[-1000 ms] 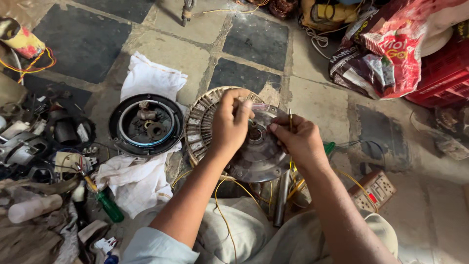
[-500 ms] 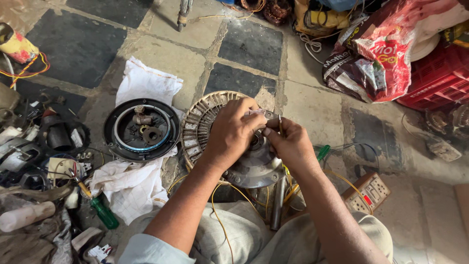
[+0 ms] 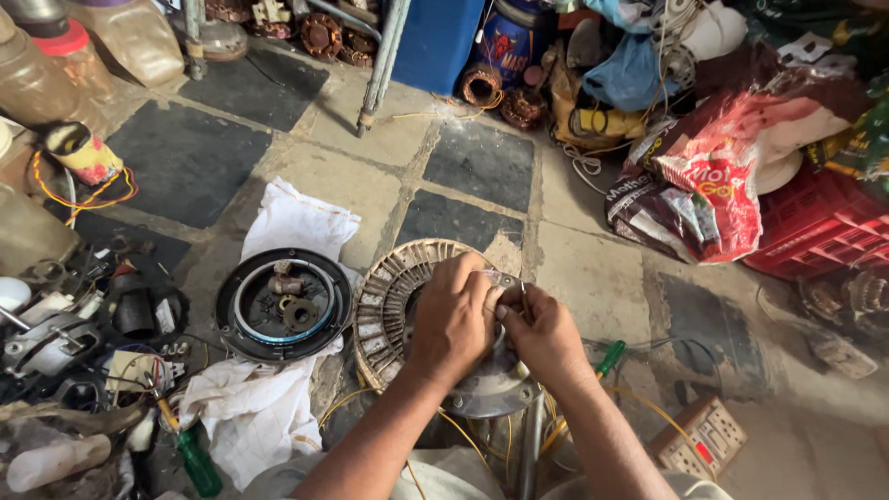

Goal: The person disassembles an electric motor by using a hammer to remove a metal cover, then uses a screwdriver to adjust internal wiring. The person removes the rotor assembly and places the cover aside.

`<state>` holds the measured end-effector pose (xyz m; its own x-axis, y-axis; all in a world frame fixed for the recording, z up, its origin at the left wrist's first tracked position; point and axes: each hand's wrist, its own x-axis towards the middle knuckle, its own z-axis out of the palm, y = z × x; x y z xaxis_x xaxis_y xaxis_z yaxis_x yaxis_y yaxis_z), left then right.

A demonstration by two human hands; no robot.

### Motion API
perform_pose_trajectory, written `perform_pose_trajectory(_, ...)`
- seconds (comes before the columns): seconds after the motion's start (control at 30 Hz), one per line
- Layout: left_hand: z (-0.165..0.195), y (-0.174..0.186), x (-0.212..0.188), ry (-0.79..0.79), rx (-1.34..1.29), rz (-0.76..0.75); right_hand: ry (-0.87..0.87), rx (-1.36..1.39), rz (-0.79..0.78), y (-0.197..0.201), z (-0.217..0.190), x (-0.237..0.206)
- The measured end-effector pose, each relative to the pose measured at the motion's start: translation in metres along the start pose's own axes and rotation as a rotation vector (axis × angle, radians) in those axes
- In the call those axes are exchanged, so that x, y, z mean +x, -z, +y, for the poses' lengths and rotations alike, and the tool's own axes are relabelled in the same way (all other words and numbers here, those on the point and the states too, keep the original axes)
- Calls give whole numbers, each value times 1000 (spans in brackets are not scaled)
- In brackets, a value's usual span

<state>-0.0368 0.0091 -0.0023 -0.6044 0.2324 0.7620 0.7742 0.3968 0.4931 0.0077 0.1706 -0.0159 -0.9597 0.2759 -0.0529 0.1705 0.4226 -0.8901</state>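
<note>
A: On the floor between the knees, both hands sit on the stator (image 3: 394,310), a round ring of pale windings with a grey metal hub (image 3: 491,389) under the wrists. It has kept its place beside the black cover (image 3: 282,306) on the white cloth (image 3: 278,231).

B: What's different from a second ago?

A: The hands have drawn closer together. Before, the left hand (image 3: 454,319) lay spread over the ring and the right (image 3: 546,338) worked a bit apart; now they touch at the fingertips over the ring's far edge.

B: Holding anything?

A: The right hand pinches a thin dark tool (image 3: 524,301), upright between thumb and fingers. The left is curled narrow, fingertips pressed on something small at the windings; I can't tell what it grips.

B: So what does that suggest?

A: My guess is the work has narrowed from steadying the whole piece to one fine spot on the winding.

B: Other tools nearby?

A: A green screwdriver (image 3: 608,357) lies just beyond the right wrist, untouched, and a second green-handled one (image 3: 196,463) at lower left.
</note>
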Motion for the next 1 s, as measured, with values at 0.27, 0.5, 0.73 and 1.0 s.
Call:
perform_pose_trajectory(0.27,-5,-8,-4,-186,176,10,69,111,116,-10,11,2)
perform_pose_trajectory(0.5,-10,2,-7,114,-275,-151,3,158,156,-2,3,-6)
perform_pose_trajectory(0.73,-24,10,-9,209,-342,-220,-158,47,103,6,0,-3)
perform_pose_trajectory(1.0,-18,8,-11,-71,-86,-198,-130,200,42,6,-5,-6)
